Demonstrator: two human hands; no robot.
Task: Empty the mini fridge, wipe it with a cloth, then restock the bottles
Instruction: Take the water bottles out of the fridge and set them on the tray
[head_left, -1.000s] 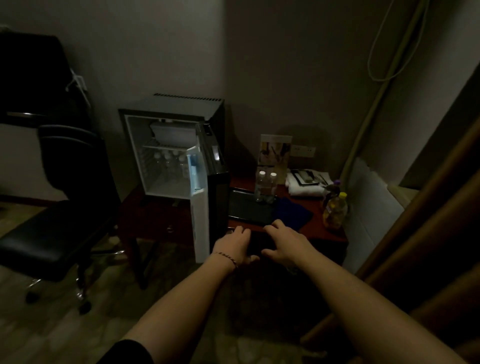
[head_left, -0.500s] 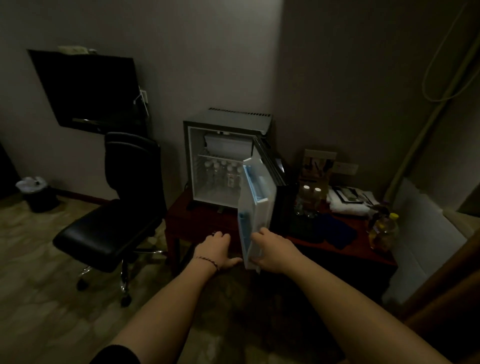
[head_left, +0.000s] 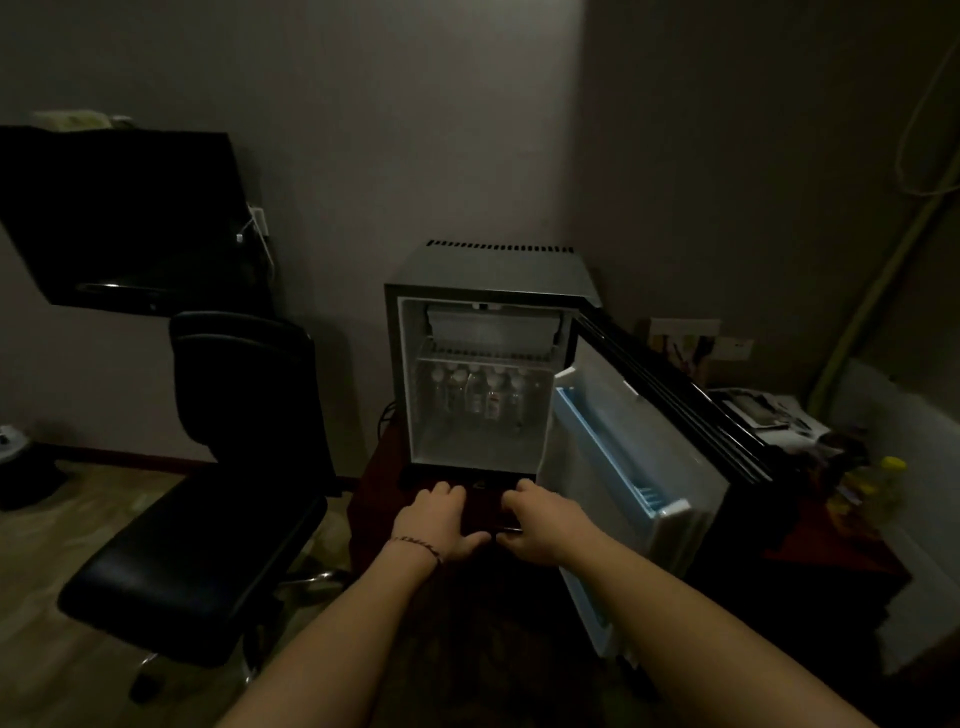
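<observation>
Half a second ago the right hand was on the lower edge of the fridge door; now it has let go, and the view has swung round to face the mini fridge (head_left: 488, 374) squarely and from closer in. The door (head_left: 631, 483) stands swung wide to the right, its pale blue shelf rail showing.

Both hands hover low in front of the fridge's dark base, side by side and nearly touching at the thumbs. The left hand (head_left: 439, 522) is palm down with fingers loosely together and slightly curled, holding nothing; a thin bracelet (head_left: 415, 544) circles its wrist. The right hand (head_left: 540, 525) is likewise palm down, fingers relaxed and empty (whether either hand actually rests on the dark red table (head_left: 374, 493) cannot be told in this gloom).

The bottles (head_left: 480, 392) stand upright in a row at the back of the lower compartment, under the wire shelf.

To the left, a black office chair (head_left: 208, 493) stands just beside the table, below a dark wall-mounted screen (head_left: 130, 218). To the right, behind the open door, lie papers (head_left: 769, 415) and a yellow-capped bottle (head_left: 883, 488), partly hidden by the door.
</observation>
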